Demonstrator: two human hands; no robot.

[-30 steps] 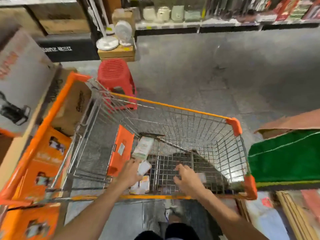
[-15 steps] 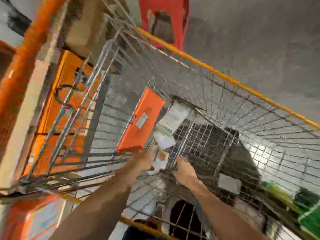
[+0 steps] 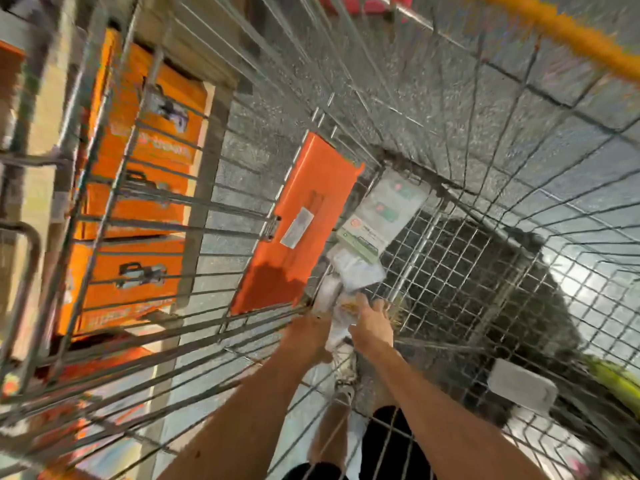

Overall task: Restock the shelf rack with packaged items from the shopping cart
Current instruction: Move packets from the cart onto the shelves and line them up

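The person has leaned deeper into the shopping cart [image 3: 568,38] than a moment ago. The left hand [image 3: 308,336] still grips the small white packets [image 3: 353,271], which lie on the cart floor beside the orange flap [image 3: 298,223]. The right hand [image 3: 372,327] has moved over to touch them too. Its fingers are too blurry to tell if they hold on.

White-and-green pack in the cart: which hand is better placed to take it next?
Right, probably. The right hand lies just short of the white-and-green pack, fingers extended toward it. The left hand sits farther aside by the orange box, against the small white packets.
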